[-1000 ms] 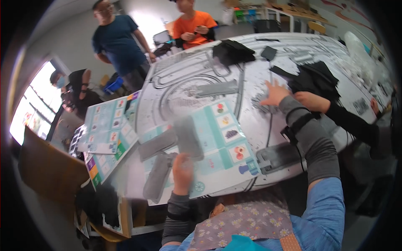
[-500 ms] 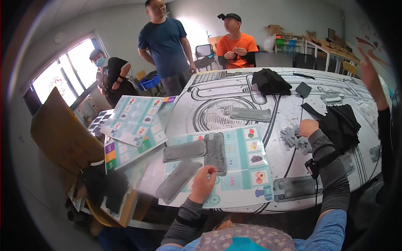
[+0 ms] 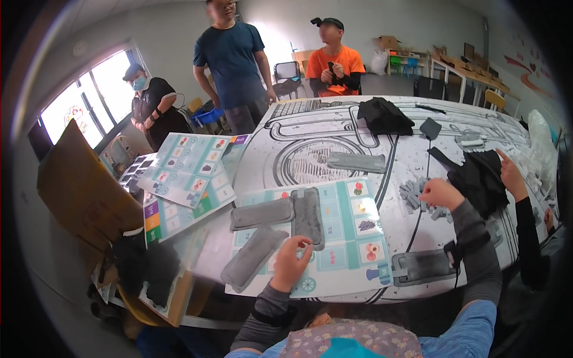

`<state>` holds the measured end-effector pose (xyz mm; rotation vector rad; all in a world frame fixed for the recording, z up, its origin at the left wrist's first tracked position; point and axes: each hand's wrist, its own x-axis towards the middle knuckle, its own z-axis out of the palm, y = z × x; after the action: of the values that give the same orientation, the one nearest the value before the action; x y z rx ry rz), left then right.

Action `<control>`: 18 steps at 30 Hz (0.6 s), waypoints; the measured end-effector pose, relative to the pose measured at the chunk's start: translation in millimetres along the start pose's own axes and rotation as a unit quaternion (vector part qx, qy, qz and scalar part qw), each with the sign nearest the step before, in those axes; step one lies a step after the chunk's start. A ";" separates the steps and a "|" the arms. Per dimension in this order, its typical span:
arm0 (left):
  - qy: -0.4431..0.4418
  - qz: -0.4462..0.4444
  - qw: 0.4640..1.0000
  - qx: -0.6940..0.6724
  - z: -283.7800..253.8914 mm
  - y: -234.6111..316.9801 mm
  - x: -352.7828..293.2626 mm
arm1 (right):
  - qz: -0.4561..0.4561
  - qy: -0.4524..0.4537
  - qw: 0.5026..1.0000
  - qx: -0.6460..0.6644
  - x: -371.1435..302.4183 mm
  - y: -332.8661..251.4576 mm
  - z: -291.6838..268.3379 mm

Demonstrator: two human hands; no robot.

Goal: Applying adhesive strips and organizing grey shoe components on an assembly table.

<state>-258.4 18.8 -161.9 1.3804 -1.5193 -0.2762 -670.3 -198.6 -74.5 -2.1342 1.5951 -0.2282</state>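
We sort grey felt pieces: left hand pinches loosely over the pads, right hand curls into the small pile; next, one piece needs gripping

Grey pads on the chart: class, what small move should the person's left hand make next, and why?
Probably a short reach forward to grip the upright grey pad. The left hand sits at its near end with fingers curled and nothing visibly held, while the right hand is away at the small grey pieces. Two more pads lie beside it on the chart.
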 end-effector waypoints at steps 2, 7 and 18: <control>0.017 0.025 0.999 0.019 -3.1 -6.1 0.6 | -0.068 0.030 0.997 0.010 -43.7 -50.3 3.6; 0.017 0.052 0.998 0.033 -6.1 -6.7 -1.2 | -0.188 0.102 0.977 -0.023 -130.5 -106.8 23.1; 0.006 0.027 1.000 0.009 -1.5 -4.6 -0.4 | -0.198 0.225 0.948 0.108 -211.8 -120.9 61.6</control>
<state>-254.5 18.4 -164.7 1.3507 -1.5498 -0.2215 -607.7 43.1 -43.9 -2.3107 1.2574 -1.0361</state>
